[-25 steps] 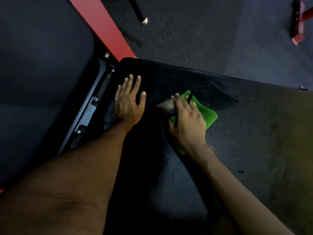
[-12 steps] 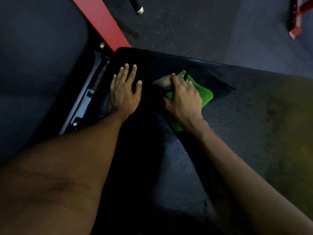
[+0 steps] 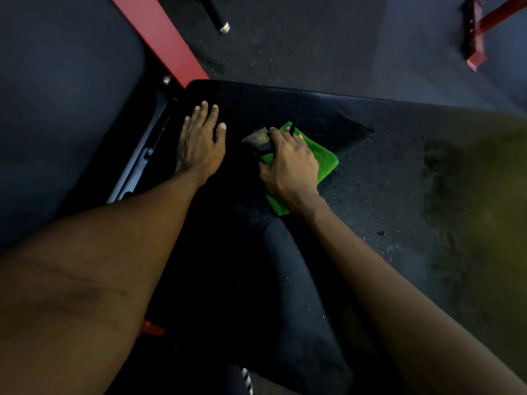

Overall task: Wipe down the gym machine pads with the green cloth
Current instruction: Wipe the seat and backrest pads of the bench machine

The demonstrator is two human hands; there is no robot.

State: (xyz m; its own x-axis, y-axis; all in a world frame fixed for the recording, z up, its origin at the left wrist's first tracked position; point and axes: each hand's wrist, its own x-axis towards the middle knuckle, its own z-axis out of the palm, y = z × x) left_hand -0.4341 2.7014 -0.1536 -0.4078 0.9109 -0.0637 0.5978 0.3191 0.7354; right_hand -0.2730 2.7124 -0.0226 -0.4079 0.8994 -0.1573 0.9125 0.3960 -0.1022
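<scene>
The right hand is gripping the green cloth beneath it on the black pad, the left hand lying flat alongside.

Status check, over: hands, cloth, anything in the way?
Left hand flat on black pad. Right hand presses green cloth, brush pinched under fingers. Only dark specks on pad.
</scene>
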